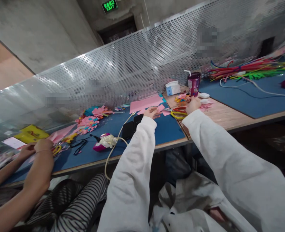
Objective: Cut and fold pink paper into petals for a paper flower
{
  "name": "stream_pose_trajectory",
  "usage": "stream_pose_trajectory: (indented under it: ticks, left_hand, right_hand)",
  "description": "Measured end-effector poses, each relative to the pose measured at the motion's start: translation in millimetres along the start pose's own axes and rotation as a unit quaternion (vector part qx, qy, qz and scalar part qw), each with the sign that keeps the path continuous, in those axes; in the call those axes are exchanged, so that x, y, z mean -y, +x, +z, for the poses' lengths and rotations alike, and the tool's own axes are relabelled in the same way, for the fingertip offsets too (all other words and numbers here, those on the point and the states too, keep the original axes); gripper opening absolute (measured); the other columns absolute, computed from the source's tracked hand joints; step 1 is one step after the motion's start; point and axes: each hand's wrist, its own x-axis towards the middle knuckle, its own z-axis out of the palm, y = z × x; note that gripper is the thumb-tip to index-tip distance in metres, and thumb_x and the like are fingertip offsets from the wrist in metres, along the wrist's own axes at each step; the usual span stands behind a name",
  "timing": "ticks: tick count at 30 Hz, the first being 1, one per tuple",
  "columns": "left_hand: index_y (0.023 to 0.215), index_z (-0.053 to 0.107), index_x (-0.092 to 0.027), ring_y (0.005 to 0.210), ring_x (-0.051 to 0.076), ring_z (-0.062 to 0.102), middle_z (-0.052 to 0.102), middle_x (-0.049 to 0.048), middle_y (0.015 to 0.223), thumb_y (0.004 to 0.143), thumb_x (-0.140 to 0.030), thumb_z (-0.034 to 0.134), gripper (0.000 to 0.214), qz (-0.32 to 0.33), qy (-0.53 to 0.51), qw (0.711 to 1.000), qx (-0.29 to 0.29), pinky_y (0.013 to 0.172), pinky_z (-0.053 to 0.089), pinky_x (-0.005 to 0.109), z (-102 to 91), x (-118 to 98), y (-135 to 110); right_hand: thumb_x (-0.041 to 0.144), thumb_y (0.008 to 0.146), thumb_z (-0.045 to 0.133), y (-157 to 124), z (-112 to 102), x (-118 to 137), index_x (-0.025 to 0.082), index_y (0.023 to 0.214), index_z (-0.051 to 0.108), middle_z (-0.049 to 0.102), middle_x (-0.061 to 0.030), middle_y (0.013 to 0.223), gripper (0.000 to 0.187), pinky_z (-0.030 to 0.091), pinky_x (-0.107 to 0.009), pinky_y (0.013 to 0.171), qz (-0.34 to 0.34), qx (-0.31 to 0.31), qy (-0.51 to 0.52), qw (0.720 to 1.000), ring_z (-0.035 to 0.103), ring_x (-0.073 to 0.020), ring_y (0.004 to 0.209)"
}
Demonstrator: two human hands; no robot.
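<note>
My left hand (151, 112) reaches far out over the blue mat (166, 129), its fingers closed on a small pink paper piece (160, 108). My right hand (193, 104) rests curled beside a small paper flower (181, 97) on the wooden table; what its fingers hold is hidden. Yellow-handled scissors (178, 114) lie between the two hands. Larger pink paper sheets (146, 103) lie just beyond my left hand. Both arms wear white sleeves.
A purple cup with a straw (194, 83) and a tissue box (172, 88) stand behind the hands. A glue gun (105, 142) with its cord lies at the table's near edge. Finished paper flowers (91, 120) lie to the left. Another person's hands (37, 148) work at far left. Coloured strips (248, 69) lie at right.
</note>
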Motion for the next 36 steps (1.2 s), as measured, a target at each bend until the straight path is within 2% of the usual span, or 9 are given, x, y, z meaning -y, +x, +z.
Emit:
stream_pose_trajectory:
  ticks: [2,4,6,8,13,15,20,29,36]
  left_hand:
    - [0.082,0.056,-0.014,0.065,0.014,0.066,0.065,0.0045,0.08,0.07,-0.018,0.067,0.017,0.011,0.019,1.0,-0.009,0.06,0.052,0.027,0.2,1,0]
    - [0.082,0.057,-0.014,0.065,0.013,0.065,0.066,0.005,0.081,0.07,-0.019,0.067,0.017,0.024,0.049,0.998,-0.024,0.056,0.051,0.024,0.3,2,1]
    - [0.082,0.058,-0.014,0.065,0.013,0.065,0.066,0.0057,0.083,0.071,-0.021,0.067,0.017,0.035,0.08,0.996,-0.036,0.054,0.05,0.022,0.7,3,2]
    - [0.083,0.058,-0.014,0.064,0.013,0.065,0.067,0.006,0.084,0.072,-0.021,0.066,0.015,0.045,0.102,0.993,-0.043,0.053,0.049,0.021,1.7,4,3]
    - [0.084,0.059,-0.014,0.062,0.014,0.065,0.066,0.0077,0.084,0.074,-0.02,0.062,0.012,0.059,0.138,0.985,-0.08,0.053,0.049,0.024,4.7,5,4]
    - [0.084,0.059,-0.015,0.062,0.015,0.065,0.066,0.0077,0.085,0.073,-0.023,0.063,0.014,0.066,0.151,0.983,-0.083,0.052,0.049,0.025,4.8,5,4]
    - [0.083,0.059,-0.016,0.063,0.012,0.063,0.065,0.0053,0.08,0.068,-0.028,0.068,0.021,0.099,0.166,0.98,-0.043,0.049,0.047,0.019,3.3,5,1]
    - [0.083,0.061,-0.016,0.057,0.01,0.06,0.065,0.0043,0.082,0.06,-0.019,0.075,0.027,0.103,0.197,0.974,-0.048,0.047,0.045,0.018,2.9,8,8]
    - [0.091,0.064,-0.015,0.065,0.014,0.065,0.062,0.0055,0.081,0.069,-0.02,0.068,0.023,0.102,0.237,0.965,-0.053,0.051,0.048,0.022,3.0,9,8]
  right_hand:
    - [0.023,0.087,0.048,-9,2,2,0.02,0.065,0.035,0.044,0.0039,0.055,0.026,0.044,-0.018,0.046,0.016,0.056,0.004,0.998,0.045,-0.0073,0.045]
    - [0.025,0.084,0.054,-22,5,4,0.018,0.064,0.04,0.048,0.0031,0.056,0.026,0.044,-0.016,0.046,0.039,0.171,-0.005,0.984,0.046,-0.0065,0.046]
    - [0.026,0.084,0.057,-38,8,4,0.016,0.066,0.049,0.055,0.0002,0.06,0.022,0.045,-0.015,0.048,0.061,0.299,-0.046,0.951,0.05,-0.0062,0.05]
    - [0.03,0.081,0.06,-52,10,2,0.013,0.07,0.056,0.059,-0.0027,0.064,0.021,0.046,-0.016,0.048,0.073,0.395,-0.101,0.91,0.054,-0.0072,0.053]
    - [0.024,0.06,0.078,-69,8,-9,0.011,0.073,0.065,0.064,-0.0034,0.067,0.022,0.047,-0.016,0.049,0.086,0.515,-0.227,0.822,0.057,-0.0087,0.057]
    - [0.024,0.058,0.078,-69,7,-11,0.011,0.07,0.066,0.064,-0.0029,0.064,0.021,0.047,-0.017,0.049,0.076,0.534,-0.246,0.805,0.056,-0.0085,0.054]
    - [0.031,0.058,0.077,-70,6,-11,0.011,0.061,0.065,0.062,-0.002,0.056,0.023,0.045,-0.016,0.046,0.024,0.541,-0.281,0.793,0.055,-0.0085,0.051]
    - [0.031,0.068,0.071,-71,7,-15,0.011,0.061,0.064,0.061,-0.003,0.054,0.023,0.044,-0.018,0.046,-0.018,0.533,-0.296,0.792,0.054,-0.0089,0.047]
    - [0.023,0.073,0.067,-78,9,-15,0.012,0.055,0.058,0.058,-0.0013,0.05,0.023,0.042,-0.018,0.042,-0.026,0.505,-0.312,0.804,0.052,-0.0089,0.044]
